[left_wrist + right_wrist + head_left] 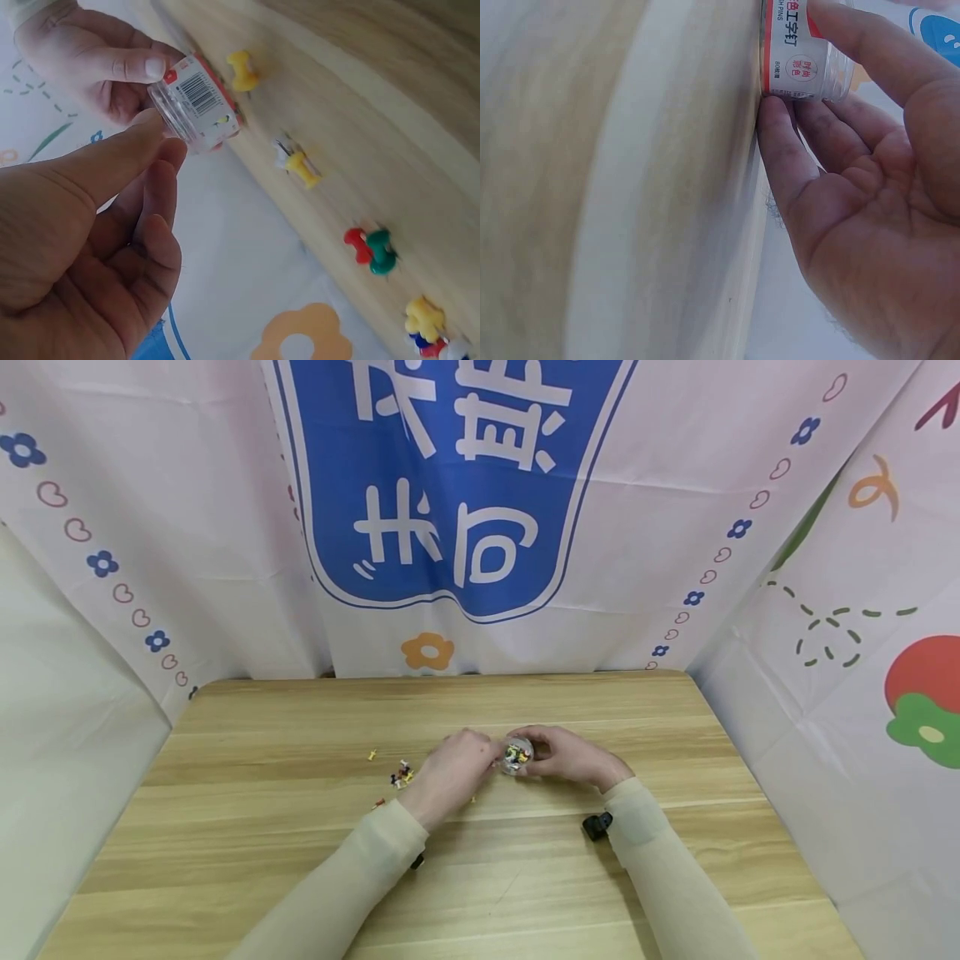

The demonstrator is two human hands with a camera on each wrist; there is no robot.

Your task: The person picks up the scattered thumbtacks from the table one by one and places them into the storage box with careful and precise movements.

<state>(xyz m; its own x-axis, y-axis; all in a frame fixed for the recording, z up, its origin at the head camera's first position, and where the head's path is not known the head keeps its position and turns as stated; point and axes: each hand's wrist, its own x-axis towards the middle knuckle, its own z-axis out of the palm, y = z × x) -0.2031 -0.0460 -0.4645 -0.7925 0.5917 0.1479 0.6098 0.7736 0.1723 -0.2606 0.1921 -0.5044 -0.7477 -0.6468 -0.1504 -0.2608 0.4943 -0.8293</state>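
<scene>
A small clear plastic jar (pixel 517 756) with colourful push pins inside stands on the table, open at the top. My right hand (pixel 567 755) grips it around the side, thumb on one side and fingers on the other. A red-and-white label (pixel 796 56) with printed characters wraps the jar, and a barcode (pixel 199 94) shows in the left wrist view. My left hand (pixel 458 766) is at the jar's mouth, its thumb and forefinger (pixel 175 150) drawn together right by the rim. I cannot tell whether a pin is between those fingertips.
Loose push pins (pixel 403 774) in several colours lie in a cluster left of my left hand. A single yellow pin (pixel 372 755) lies farther left, and another yellow pin (pixel 242 71) lies close to the jar. The wooden table (pixel 285 718) ends at a printed cloth backdrop (pixel 615 635).
</scene>
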